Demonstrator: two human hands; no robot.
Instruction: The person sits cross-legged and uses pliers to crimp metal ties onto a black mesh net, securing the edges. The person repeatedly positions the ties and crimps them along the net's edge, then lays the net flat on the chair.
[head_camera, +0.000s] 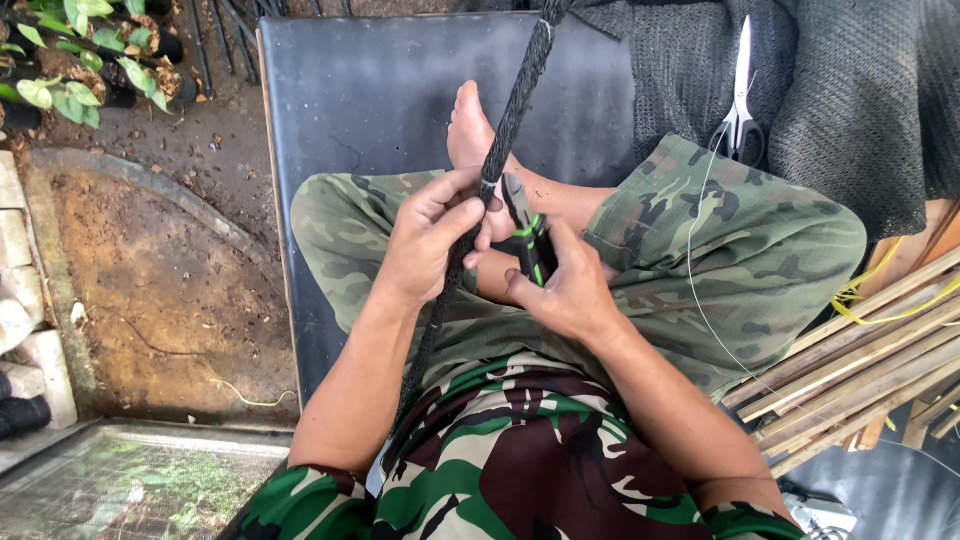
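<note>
I sit cross-legged in camouflage trousers on a dark mat (370, 90). My left hand (425, 235) pinches a twisted black net rope (520, 90) that runs from the top of the view down across my lap. My right hand (565, 285) grips pliers with black and green handles (527, 235), their jaws pointing up at the rope just beside my left thumb. My bare foot (470, 125) lies behind the rope.
Black netting (860, 110) is heaped at the upper right with scissors (741, 95) lying on it. Bamboo slats (860, 360) are stacked at right. A thin white line (695, 260) crosses my right knee. Bare soil (150, 270) and potted plants (80, 60) lie left.
</note>
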